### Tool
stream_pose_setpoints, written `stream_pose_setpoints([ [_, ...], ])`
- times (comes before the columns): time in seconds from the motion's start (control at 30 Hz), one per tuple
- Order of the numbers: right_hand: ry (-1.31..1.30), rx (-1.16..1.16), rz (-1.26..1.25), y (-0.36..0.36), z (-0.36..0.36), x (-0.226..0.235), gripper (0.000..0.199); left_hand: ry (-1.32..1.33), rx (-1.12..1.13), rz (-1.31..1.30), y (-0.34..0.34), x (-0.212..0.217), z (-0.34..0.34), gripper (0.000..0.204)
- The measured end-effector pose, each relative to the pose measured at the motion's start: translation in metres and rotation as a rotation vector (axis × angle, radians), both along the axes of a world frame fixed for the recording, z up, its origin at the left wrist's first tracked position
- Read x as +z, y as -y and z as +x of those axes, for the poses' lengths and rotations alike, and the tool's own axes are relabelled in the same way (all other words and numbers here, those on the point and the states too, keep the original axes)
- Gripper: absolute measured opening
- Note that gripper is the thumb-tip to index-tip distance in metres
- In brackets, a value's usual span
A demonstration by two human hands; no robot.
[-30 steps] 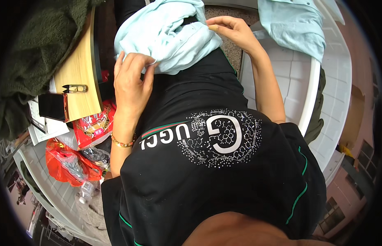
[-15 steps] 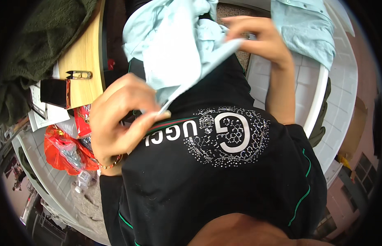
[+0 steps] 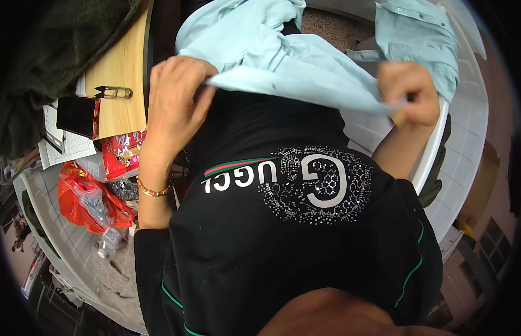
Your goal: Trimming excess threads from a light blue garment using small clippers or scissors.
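I hold a pale blue garment (image 3: 283,61) stretched between both hands over my lap. My left hand (image 3: 173,106) grips one edge of the cloth at the left, fingers closed on the fabric. My right hand (image 3: 409,92) pinches the other edge at the right, pulling it taut. Below the cloth is my black top (image 3: 294,235) with a sparkly white letter print and green piping. A gold bracelet (image 3: 154,190) circles my left wrist.
A wooden board (image 3: 120,84) at the left carries small black snips (image 3: 112,91) and a dark phone (image 3: 78,115). Red plastic bags (image 3: 87,199) lie below it. Another pale blue shirt (image 3: 417,39) rests on a white plastic chair (image 3: 439,140) at the right. Dark green cloth (image 3: 53,50) fills the top left.
My hands have spread apart, the right one moving rightward and the left one up, so the pale blue cloth is now stretched flat between them.
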State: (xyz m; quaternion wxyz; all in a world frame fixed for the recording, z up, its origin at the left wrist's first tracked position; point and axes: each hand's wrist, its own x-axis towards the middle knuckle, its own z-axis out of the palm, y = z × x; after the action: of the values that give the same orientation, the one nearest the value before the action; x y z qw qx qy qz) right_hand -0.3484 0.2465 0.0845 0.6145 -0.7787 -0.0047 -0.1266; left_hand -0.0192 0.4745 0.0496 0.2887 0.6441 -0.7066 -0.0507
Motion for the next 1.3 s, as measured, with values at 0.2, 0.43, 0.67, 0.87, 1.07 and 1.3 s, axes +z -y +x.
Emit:
stream_pose_setpoints([
  [0.2,-0.142,-0.235,-0.351,-0.043,0.083,-0.008,0.058,-0.036,-0.083,-0.197,0.034,0.010,-0.019,0.027],
  [0.43,-0.153,-0.416,-0.192,-0.055,0.109,-0.009,0.026,-0.139,-0.036,-0.278,0.059,0.013,-0.032,0.027],
  [0.67,-0.343,-0.424,0.163,-0.037,0.091,-0.019,0.023,-0.393,0.246,-0.257,0.068,-0.021,-0.005,0.022],
  [0.87,-0.124,-0.773,0.370,0.013,0.040,-0.031,0.029,-0.245,0.437,-0.210,0.074,-0.013,0.013,0.017],
  [1.07,0.318,-0.548,0.793,0.049,-0.001,0.026,0.040,-0.059,0.465,0.151,0.102,-0.036,0.016,0.028],
  [1.3,0.428,-0.293,0.841,0.041,-0.006,0.111,0.039,-0.240,0.250,0.125,0.155,-0.078,0.016,0.039],
])
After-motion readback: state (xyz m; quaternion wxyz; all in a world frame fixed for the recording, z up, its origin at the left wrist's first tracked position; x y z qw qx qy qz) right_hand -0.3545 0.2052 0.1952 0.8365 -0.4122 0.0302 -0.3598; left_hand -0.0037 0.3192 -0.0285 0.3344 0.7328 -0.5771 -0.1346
